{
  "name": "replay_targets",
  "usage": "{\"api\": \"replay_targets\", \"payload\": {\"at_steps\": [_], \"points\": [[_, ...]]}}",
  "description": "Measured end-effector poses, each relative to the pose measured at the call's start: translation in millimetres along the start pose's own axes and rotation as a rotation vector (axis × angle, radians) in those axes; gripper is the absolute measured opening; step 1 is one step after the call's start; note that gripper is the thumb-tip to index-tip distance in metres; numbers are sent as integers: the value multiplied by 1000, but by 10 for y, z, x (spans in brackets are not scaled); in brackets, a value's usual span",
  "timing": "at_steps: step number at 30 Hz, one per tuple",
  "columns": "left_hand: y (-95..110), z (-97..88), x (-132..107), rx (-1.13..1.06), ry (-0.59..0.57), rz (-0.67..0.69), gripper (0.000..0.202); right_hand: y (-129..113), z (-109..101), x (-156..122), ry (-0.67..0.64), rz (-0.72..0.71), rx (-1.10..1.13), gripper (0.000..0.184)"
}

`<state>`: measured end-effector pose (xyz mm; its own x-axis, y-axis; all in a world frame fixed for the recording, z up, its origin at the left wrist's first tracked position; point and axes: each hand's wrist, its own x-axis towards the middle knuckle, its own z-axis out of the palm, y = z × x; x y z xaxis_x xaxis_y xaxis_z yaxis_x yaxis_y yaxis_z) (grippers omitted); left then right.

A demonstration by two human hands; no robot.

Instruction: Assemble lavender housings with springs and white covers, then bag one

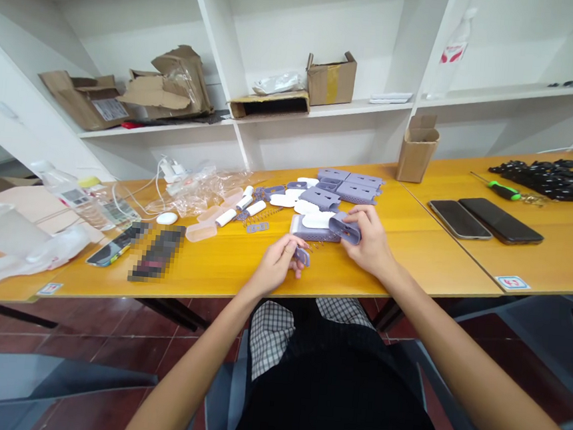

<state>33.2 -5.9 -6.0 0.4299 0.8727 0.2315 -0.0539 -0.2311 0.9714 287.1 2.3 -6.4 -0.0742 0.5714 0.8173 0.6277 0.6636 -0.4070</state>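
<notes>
My left hand [278, 262] is closed in a pinch on a small lavender plastic piece [302, 256] just above the orange table [242, 265]. My right hand [368, 239] grips a lavender perforated plastic housing [344, 228], resting against a white and lavender part [310, 225] on the table. Behind them lies a cluster of lavender housings [349, 186], white oval covers [292, 199], white rollers [239, 209] and metal springs [259, 212].
Two phones [484, 221] lie to the right, beside a green screwdriver [503, 189] and a pile of black parts [560, 177]. A cardboard box [416, 151] stands at the back. Phones [136, 249], plastic bags [203, 184] and a bottle [74, 198] lie left. Shelves hold cardboard boxes [331, 80].
</notes>
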Motion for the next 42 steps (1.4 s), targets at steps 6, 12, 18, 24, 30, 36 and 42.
{"api": "replay_targets", "payload": {"at_steps": [6,12,18,24,30,36,42], "points": [[25,50,41,-212,194,-39,37,-70,39,-10,-141,32,37,49],[40,323,41,-437,413,-86,17,-167,55,7,-108,166,35,30],[7,396,77,-415,648,7,15,-390,169,-28,-244,224,10,32],[-82,339,79,-106,594,74,23,-456,260,-96,-297,179,88,40],[-87,361,22,133,486,88,19,-541,329,-134,-287,294,189,40],[57,377,-2,267,313,82,28,-402,260,-39,-126,452,399,36],[20,365,-8,332,341,70,22,-358,139,11,-273,668,898,37]]}}
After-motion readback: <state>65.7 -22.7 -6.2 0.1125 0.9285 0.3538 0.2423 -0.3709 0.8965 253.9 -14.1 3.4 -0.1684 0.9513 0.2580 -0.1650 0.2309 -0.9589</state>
